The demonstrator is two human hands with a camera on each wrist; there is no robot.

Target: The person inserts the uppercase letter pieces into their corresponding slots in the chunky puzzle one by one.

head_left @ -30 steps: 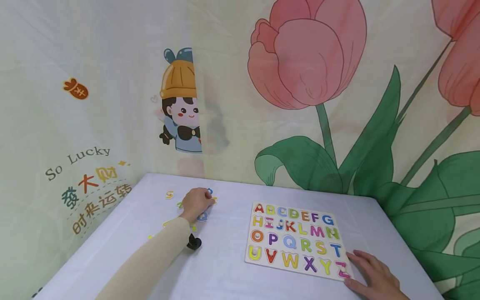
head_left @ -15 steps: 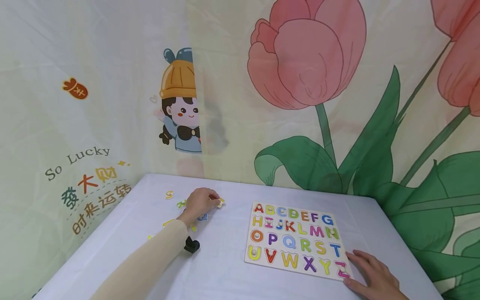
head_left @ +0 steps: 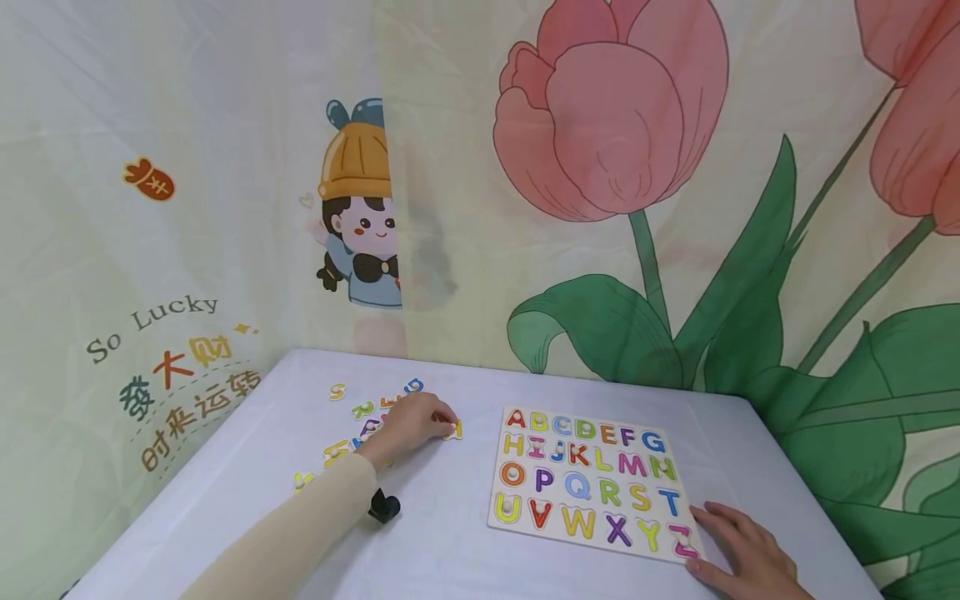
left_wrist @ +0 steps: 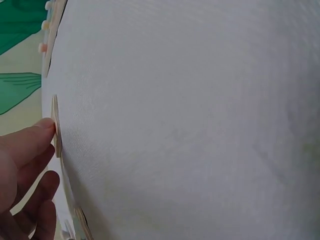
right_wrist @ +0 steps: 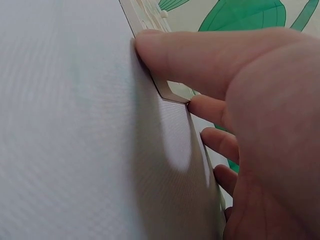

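Note:
My left hand (head_left: 414,427) pinches a yellow letter piece (head_left: 453,431) between thumb and fingertips, just right of the loose letters. In the left wrist view that letter piece (left_wrist: 56,125) appears edge-on as a thin wooden slab at the fingertips. A wooden alphabet board (head_left: 523,517) with rows of coloured letters lies to the right. At its lower right corner rests my right hand (head_left: 750,554), the thumb on the near edge and the index finger at the right edge. The right wrist view shows the thumb (right_wrist: 175,57) pressing the board's side, other fingers loosely spread.
Several loose letters, including a yellow S (head_left: 337,392), a green R (head_left: 363,409) and a blue letter (head_left: 413,386), lie scattered around the left hand, some partly hidden. A small black object (head_left: 385,506) sits beside the left sleeve. A printed curtain hangs behind the white table (head_left: 450,533).
My left hand has moved right and nearer with the yellow letter piece, away from the loose letters, uncovering several of them. The right hand stays at the board's corner.

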